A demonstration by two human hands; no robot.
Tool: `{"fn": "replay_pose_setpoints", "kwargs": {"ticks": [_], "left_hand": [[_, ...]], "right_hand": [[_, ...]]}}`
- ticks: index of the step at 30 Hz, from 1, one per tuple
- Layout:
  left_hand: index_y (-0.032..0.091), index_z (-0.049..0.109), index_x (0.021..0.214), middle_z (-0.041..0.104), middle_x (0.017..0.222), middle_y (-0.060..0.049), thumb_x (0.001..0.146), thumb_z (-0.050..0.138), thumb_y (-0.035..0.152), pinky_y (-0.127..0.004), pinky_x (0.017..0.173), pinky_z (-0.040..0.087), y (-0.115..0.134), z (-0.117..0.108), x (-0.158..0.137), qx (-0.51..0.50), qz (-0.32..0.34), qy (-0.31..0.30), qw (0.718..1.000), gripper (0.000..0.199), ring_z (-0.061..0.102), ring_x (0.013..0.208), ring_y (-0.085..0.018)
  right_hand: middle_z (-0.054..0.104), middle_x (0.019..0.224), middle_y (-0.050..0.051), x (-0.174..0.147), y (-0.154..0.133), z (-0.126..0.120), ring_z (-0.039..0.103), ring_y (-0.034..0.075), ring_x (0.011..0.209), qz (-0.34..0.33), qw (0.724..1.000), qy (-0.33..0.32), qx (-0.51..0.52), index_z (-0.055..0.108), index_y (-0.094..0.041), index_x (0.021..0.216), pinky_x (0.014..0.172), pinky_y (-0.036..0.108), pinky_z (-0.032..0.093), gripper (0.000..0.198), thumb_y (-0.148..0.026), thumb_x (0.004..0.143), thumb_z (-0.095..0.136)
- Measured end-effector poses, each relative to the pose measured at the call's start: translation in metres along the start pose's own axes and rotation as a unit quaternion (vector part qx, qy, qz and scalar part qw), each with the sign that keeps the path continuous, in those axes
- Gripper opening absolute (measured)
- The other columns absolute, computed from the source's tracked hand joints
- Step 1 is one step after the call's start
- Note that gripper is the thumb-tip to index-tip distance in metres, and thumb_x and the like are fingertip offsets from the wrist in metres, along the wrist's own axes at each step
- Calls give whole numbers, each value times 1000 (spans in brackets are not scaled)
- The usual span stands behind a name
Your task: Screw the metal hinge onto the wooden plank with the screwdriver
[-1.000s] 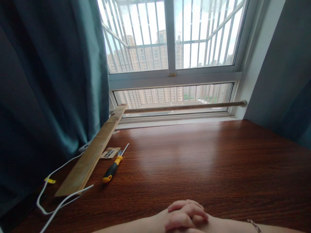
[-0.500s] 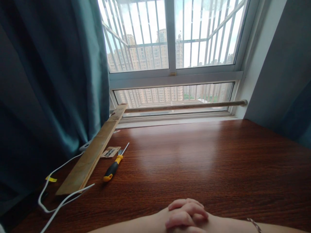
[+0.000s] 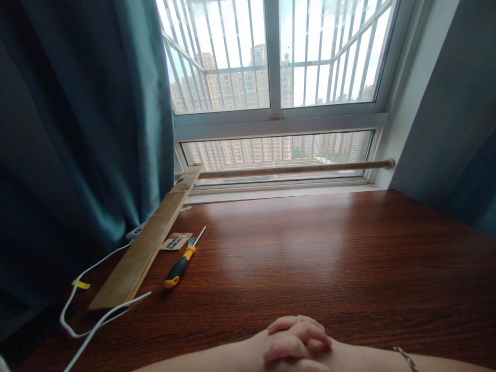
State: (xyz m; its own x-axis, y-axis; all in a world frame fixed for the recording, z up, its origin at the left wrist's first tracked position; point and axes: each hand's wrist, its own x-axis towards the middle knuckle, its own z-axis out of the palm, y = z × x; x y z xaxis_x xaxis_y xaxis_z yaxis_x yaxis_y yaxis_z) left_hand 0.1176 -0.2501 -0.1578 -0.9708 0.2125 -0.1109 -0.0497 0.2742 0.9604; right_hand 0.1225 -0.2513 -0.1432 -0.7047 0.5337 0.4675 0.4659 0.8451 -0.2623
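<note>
At the bottom edge of the view my left hand (image 3: 312, 332) and my right hand (image 3: 285, 348) are clasped, their fingers interlaced and folded over each other. Both rest low over the brown wooden tabletop (image 3: 310, 263), and no object shows between them. The lower parts of the hands are cut off by the frame. A thin bracelet (image 3: 405, 357) circles my right wrist. Ahead and to the left of the hands, apart from them, lies a screwdriver (image 3: 180, 269) with a black and yellow handle, its shaft pointing away. Several small screws (image 3: 191, 241) lie beside its shaft.
A long wooden board (image 3: 149, 240) lies along the left side, with a small printed card (image 3: 176, 241) beside it. White cable (image 3: 89, 336) loops at lower left near a yellow tag (image 3: 80, 284). A blue curtain (image 3: 96, 129) hangs left; a pole (image 3: 302, 169) crosses before the barred window.
</note>
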Motion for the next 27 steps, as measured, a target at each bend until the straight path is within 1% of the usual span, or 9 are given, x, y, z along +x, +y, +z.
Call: {"fn": "replay_pose_setpoints", "kwargs": {"ticks": [5,9,13,17,22,23,25,26,27], "left_hand": [[34,64,102,53,127,-4,82,41,37,-31,67,55,3,3,-2,25,19,27,999,31,17,135,-35],[36,63,106,55,124,-4,82,42,36,-27,64,54,6,5,-2,14,21,47,999,32,17,135,-34],[38,61,112,53,128,-4,81,45,37,-33,70,55,7,3,-1,-8,1,33,999,35,15,135,-35],[36,64,106,54,127,-4,80,46,40,-34,70,55,7,2,-1,-3,-13,23,1000,31,20,134,-36],[36,64,104,51,131,0,84,42,36,-33,73,55,6,3,-3,30,17,34,999,30,18,135,-34],[36,62,107,48,133,1,85,40,36,-34,75,54,6,4,-3,32,23,34,999,31,16,135,-33],[36,61,110,47,134,1,87,36,35,-33,75,54,7,4,-3,40,30,42,998,34,15,136,-32],[36,62,109,49,133,0,87,36,35,-32,73,55,8,4,-3,44,30,49,997,34,17,135,-32],[35,63,108,51,131,-1,87,35,35,-31,71,55,9,5,-3,45,31,56,997,34,20,134,-32]], "right_hand": [[64,100,-14,-1,-1,0,57,4,104,0,1000,4,-4,59,-52,105,88,11,46,57,-5,74,56],[64,103,-15,0,0,-1,57,5,105,9,1000,9,-10,58,-53,106,90,14,46,59,-3,74,55],[65,103,-14,1,-1,-2,58,7,106,20,1000,5,-19,61,-52,103,90,16,46,57,-3,74,57],[65,106,-14,0,-1,0,58,8,108,36,999,-10,-32,63,-51,98,91,18,44,55,-4,71,60],[70,97,-6,-3,5,1,63,10,95,57,995,-56,-55,72,-35,67,70,17,47,34,-4,63,59],[71,93,-5,0,6,3,63,11,92,67,992,-82,-70,72,-27,61,63,20,45,30,-8,68,50],[69,78,-2,15,7,12,64,11,83,95,966,-197,-136,65,-12,52,49,24,37,45,-11,71,25],[65,68,-2,27,5,20,63,11,78,106,925,-308,-194,61,-6,48,44,24,32,53,-11,69,13],[62,59,-2,40,2,31,64,10,72,109,859,-433,-252,57,-4,44,42,23,31,48,-10,67,15]]}}
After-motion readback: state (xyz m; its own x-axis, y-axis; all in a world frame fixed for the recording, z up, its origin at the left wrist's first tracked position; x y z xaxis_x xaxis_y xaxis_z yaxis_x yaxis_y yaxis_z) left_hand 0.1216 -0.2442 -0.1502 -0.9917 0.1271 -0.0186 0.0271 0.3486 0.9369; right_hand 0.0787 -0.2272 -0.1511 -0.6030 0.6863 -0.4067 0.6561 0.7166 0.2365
